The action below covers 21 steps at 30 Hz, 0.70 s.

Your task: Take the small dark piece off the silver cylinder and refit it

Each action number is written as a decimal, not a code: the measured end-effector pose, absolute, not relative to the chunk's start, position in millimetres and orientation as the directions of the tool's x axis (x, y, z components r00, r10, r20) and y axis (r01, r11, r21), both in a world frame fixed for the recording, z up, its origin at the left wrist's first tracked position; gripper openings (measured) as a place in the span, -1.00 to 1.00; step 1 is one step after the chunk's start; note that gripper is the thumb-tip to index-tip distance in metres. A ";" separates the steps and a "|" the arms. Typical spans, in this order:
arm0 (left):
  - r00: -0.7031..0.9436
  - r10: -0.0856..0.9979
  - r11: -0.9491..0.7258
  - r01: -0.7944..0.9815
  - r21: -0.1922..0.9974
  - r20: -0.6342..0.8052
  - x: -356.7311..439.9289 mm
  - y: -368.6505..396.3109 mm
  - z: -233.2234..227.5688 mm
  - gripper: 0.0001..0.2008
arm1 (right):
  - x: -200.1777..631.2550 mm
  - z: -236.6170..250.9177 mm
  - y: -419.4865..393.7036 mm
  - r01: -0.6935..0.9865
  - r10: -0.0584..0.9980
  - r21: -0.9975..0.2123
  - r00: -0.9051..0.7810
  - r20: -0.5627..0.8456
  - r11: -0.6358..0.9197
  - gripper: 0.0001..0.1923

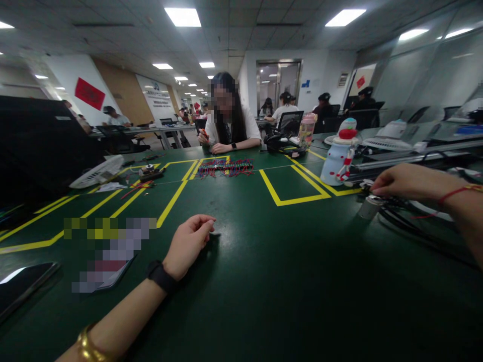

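Head view, left to right: the left hand (pixel 187 245) rests on the green table (pixel 264 281), fingers loosely curled with their tips on the surface and nothing visibly in its grasp. Well apart, at the right edge, the right hand (pixel 403 182) reaches over a bundle of black cables (pixel 411 208) — fingertips down on them just above a small grey cylinder (pixel 369 206); whether they pinch anything I cannot tell. The cables run rightward from that hand, so the right hand is the nearer one.
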State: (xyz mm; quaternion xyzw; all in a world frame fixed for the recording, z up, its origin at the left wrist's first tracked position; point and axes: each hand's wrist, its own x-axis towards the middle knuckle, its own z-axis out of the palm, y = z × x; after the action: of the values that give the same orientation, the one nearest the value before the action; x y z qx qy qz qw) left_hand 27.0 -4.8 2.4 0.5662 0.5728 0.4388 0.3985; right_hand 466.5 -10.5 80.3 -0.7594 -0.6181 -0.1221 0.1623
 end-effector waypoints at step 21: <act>-0.018 0.999 -0.027 0.324 0.946 0.035 23.3 -3.1 -3.1 -0.69 | 508.5 104.4 10.9 0.957 0.950 -0.106 0.248 -0.192 -0.271 -0.78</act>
State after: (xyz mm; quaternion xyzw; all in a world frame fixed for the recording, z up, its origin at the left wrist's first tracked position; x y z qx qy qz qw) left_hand 23.3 -3.1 -3.1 0.5769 0.5733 0.4250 0.3975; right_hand 508.5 10.9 104.4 -0.7897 -0.6035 0.1088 -0.0163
